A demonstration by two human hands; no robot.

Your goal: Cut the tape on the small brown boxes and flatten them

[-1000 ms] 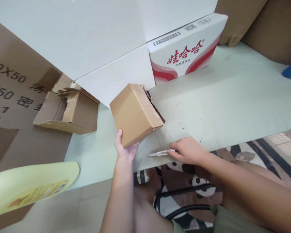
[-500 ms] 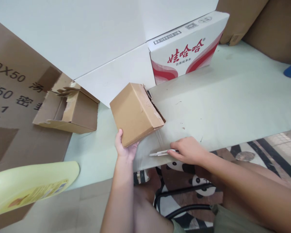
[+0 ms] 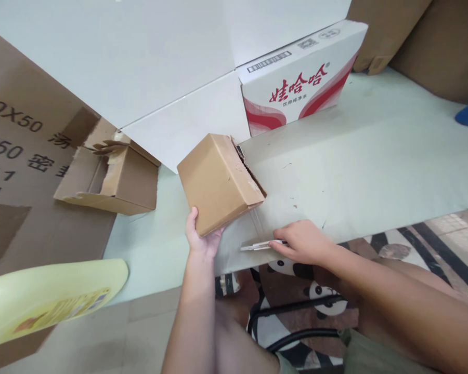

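Observation:
My left hand grips the near corner of a small brown cardboard box, thumb on its top face and fingers under it. The box sits tilted on a pale green sheet, its torn right end partly open. My right hand lies closed on a thin white utility knife that rests flat on the sheet near its front edge, blade end pointing left. The knife is a short way below and right of the box.
A torn-open brown carton lies to the left on a large flattened printed cardboard. A white and red printed case stands behind, beside big white boxes. A yellow item lies at lower left. A panda-pattern mat shows below.

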